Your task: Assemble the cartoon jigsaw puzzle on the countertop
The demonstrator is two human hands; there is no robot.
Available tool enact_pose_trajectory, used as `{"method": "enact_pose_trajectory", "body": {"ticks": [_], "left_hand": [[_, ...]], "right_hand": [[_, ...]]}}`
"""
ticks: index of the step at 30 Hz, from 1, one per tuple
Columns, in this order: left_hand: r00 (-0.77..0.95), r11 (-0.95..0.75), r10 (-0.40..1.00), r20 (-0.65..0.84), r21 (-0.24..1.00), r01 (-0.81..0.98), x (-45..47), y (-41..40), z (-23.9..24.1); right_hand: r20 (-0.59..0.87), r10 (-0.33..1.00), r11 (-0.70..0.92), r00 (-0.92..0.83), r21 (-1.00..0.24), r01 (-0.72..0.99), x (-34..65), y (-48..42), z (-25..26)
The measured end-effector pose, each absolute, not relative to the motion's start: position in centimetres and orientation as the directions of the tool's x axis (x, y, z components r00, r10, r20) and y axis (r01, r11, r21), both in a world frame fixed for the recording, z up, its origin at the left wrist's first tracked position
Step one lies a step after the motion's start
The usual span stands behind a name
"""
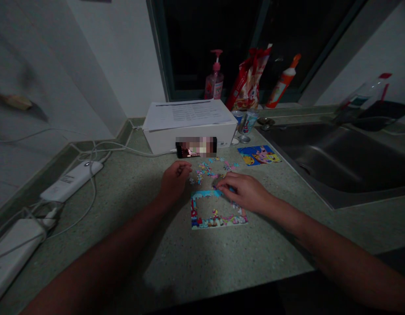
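Note:
A jigsaw puzzle frame (220,222) lies on the counter, its border joined in a rectangle around a bare middle. Over its upper right edge my right hand (243,189) pinches a small dark puzzle piece (216,187) at the fingertips. My left hand (176,177) rests on the counter to the upper left of the frame. Its fingers are curled closed, and whatever they may hold is hidden. Loose puzzle pieces (207,169) are scattered between and beyond both hands. A colourful cartoon picture card (259,155) lies farther right.
A phone (196,148) leans against a white box (159,139) topped with papers. Cans (250,121) stand beside it. To the right is a steel sink (297,148). Power strips (71,180) and cables lie left. A pump bottle (214,83) stands by the window.

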State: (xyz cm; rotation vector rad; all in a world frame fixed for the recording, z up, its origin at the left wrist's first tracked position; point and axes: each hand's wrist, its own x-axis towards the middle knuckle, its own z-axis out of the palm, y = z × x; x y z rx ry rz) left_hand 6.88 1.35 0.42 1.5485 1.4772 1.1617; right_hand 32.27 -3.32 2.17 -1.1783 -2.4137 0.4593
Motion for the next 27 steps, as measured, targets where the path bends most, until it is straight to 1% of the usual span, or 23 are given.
{"method": "enact_pose_trajectory", "body": {"ticks": [9, 20, 27], "left_hand": [[-0.041, -0.124, 0.988, 0.150, 0.920, 0.371, 6.76, 1.36, 0.15], [-0.036, -0.126, 0.988, 0.151, 0.918, 0.375, 6.86, 1.29, 0.55], [-0.031, -0.126, 0.988, 0.150, 0.913, 0.388, 6.75, 1.27, 0.49]], "right_hand": [[0.227, 0.828, 0.553, -0.512, -0.474, 0.685, 32.35, -3.39, 2.30], [0.261, 0.842, 0.539, -0.472, -0.457, 0.708, 32.65, -3.13, 2.52], [0.267, 0.870, 0.493, -0.415, -0.487, 0.721, 32.86, -2.78, 2.55]]}}
